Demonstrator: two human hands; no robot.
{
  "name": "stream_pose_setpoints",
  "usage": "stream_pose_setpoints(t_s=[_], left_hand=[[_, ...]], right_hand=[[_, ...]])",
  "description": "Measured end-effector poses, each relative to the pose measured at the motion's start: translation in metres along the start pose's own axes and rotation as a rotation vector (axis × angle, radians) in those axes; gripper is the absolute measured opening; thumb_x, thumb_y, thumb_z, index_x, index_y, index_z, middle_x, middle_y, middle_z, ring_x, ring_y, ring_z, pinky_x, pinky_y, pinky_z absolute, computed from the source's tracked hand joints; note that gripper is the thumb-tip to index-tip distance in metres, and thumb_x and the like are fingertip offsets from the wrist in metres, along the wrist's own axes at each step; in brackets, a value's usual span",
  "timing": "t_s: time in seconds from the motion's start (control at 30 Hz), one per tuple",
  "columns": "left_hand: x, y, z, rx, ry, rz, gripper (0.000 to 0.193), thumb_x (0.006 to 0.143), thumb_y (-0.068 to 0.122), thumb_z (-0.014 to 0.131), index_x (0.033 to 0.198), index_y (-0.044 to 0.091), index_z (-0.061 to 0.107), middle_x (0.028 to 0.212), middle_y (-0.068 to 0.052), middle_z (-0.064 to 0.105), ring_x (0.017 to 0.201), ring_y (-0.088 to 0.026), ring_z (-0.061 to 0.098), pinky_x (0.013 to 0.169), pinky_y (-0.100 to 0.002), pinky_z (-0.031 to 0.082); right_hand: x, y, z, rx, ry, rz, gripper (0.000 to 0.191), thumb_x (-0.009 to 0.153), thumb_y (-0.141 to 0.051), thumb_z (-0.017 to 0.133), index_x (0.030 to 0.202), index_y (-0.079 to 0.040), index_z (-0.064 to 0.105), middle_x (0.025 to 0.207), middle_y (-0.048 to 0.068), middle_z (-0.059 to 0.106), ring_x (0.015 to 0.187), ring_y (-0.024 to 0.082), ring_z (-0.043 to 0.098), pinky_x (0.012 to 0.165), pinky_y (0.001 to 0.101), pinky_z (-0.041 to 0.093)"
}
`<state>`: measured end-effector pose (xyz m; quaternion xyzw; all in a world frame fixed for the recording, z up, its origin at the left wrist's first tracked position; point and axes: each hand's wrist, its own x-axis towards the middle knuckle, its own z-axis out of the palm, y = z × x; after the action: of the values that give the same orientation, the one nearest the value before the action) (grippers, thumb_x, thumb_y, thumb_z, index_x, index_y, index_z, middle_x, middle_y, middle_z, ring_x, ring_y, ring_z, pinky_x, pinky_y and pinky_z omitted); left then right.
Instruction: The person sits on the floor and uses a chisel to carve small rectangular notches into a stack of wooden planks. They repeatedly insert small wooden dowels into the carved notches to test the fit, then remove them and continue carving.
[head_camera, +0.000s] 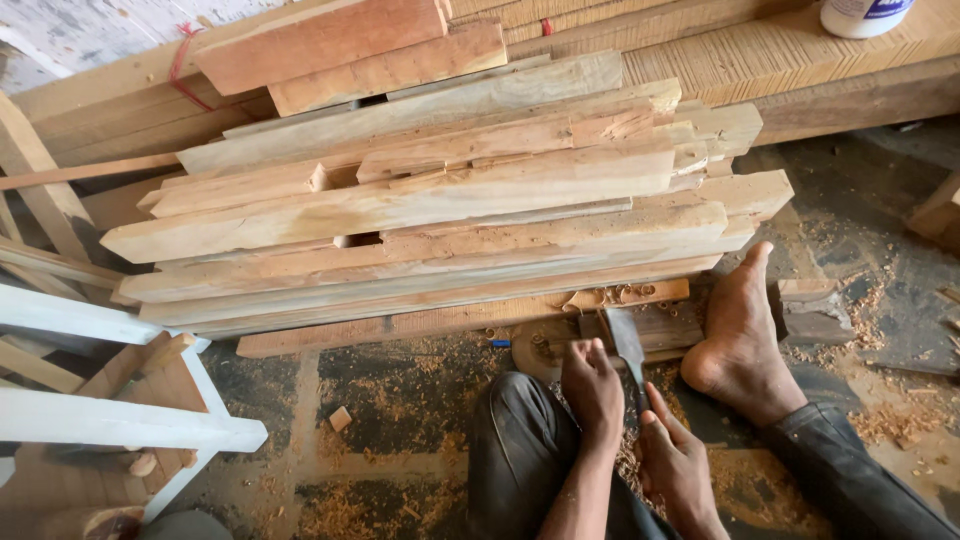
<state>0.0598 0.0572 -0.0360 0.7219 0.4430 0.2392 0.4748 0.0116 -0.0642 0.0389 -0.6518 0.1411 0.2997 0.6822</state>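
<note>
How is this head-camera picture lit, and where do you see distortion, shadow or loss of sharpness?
Head view: soft, even daylight, no glare; the stacked planks are sharp but bow outward from wide-angle distortion; deep shadow lies under the stack; the left hand and right hand on the chisel are darker, fairly sharp.

Plank stack (430, 210) blocks ahead; bare foot (740, 340) right; floor (400, 400) left open.

A stack of planks (430, 200) lies across the far middle of the floor, with longer boards (780, 50) behind it and a tub (862, 14) on them at far right. A frame (110, 400) stands near left. Near the planks, the left hand (592, 390) and right hand (675, 460) meet at a chisel (628, 345), a bare foot (740, 340) just right.
</note>
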Motion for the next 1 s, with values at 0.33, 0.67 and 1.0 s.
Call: stream_pose_setpoints(t_s=[0.33, 0.67, 1.0], left_hand=[[0.012, 0.039, -0.032, 0.491, -0.081, 0.485, 0.022, 0.097, 0.022, 0.071, 0.106, 0.003, 0.062, 0.099, -0.016, 0.063, 0.091, -0.027, 0.059, 0.084, -0.044, 0.05], [0.145, 0.151, -0.18, 0.221, 0.025, 1.132, 0.011, 0.096, 0.012, 0.073, 0.106, 0.01, 0.069, 0.1, -0.009, 0.072, 0.096, -0.021, 0.067, 0.084, -0.032, 0.06], [0.185, 0.235, -0.208, 0.386, 0.077, 1.173, 0.017, 0.092, 0.009, 0.076, 0.107, 0.009, 0.069, 0.107, -0.009, 0.07, 0.101, -0.024, 0.065, 0.091, -0.039, 0.054]], right_hand=[[0.022, 0.061, -0.044, -0.543, 0.271, -0.184, 0.072, 0.089, -0.027, 0.073, 0.156, -0.037, 0.052, 0.082, 0.018, 0.074, 0.072, 0.021, 0.075, 0.068, 0.0297, 0.054], [0.063, -0.14, -0.024, -0.49, -0.192, -1.158, 0.061, 0.047, 0.007, 0.05, 0.104, 0.012, 0.031, 0.091, 0.009, 0.044, 0.088, 0.018, 0.037, 0.102, 0.033, 0.022], [0.052, -0.057, -0.04, -0.77, 0.136, -0.824, 0.081, 0.067, -0.014, 0.061, 0.142, -0.018, 0.03, 0.103, 0.014, 0.054, 0.101, 0.028, 0.052, 0.106, 0.0379, 0.041]])
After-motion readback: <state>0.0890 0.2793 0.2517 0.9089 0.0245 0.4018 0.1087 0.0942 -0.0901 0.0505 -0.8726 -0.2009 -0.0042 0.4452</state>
